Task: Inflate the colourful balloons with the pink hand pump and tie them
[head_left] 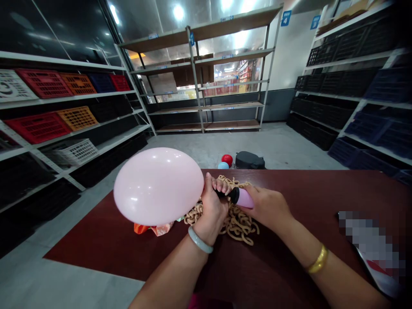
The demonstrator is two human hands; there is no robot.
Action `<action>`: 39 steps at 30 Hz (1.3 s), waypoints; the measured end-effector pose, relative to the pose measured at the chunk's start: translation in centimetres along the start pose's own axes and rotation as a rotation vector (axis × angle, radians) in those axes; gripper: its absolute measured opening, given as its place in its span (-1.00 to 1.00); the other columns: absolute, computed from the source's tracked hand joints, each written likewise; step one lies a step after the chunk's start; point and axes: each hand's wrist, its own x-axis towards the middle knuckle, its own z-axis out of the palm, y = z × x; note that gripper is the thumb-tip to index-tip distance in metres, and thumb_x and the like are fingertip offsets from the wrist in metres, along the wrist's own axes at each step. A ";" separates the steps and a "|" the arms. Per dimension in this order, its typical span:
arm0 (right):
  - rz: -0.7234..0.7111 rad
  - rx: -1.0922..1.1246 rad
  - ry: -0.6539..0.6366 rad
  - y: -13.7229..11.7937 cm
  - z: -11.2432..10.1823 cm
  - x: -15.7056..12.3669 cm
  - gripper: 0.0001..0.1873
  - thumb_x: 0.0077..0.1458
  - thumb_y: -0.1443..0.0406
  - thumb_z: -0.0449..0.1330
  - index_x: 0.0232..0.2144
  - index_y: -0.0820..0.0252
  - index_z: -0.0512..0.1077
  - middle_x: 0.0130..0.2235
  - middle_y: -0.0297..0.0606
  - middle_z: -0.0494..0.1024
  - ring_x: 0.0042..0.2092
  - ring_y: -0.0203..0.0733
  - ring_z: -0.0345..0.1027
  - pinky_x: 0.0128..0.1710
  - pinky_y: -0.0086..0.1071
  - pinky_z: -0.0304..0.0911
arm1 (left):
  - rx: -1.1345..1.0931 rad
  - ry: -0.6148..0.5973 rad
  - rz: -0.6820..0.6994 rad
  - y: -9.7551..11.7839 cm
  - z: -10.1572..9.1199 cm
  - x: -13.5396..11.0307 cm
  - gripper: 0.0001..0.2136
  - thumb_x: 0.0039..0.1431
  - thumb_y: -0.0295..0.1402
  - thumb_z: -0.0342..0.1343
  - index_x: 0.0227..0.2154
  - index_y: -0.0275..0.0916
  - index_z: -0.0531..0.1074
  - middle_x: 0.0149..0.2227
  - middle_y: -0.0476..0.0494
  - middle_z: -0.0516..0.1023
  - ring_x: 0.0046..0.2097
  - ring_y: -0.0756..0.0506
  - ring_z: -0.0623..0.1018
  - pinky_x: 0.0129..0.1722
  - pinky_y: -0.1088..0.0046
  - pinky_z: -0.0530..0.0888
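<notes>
A large inflated pink balloon (159, 185) hangs just above the dark red table (309, 193). My left hand (211, 208) is closed around the balloon's neck where it meets the black nozzle of a small pink hand pump (242, 197). My right hand (265, 207) is wrapped round the pump's pink body. Under both hands lies a heap of tan chain links (236, 223). Orange uninflated balloons (151, 228) lie beneath the pink balloon.
On the floor beyond the table lie a red balloon (227, 159), a blue balloon (223, 165) and a dark bag (249, 160). Shelving with coloured crates (45, 81) lines the left; dark crates (347, 81) fill the right shelves. A blurred object (370, 240) sits at the table's right.
</notes>
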 end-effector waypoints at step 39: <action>-0.178 0.099 0.018 -0.6 -0.5 0.0 -0.44 0.18 0.17 0.05 0.22 -0.11 0.08 0.05 -0.19 0.40 -0.06 -0.12 0.35 -0.24 -0.35 0.21 | 0.043 -0.033 0.037 0.6 0.0 -0.1 -0.60 0.18 -0.14 0.07 -0.64 -0.23 0.08 -0.65 0.08 0.06 -0.61 0.08 0.17 -0.56 0.50 0.21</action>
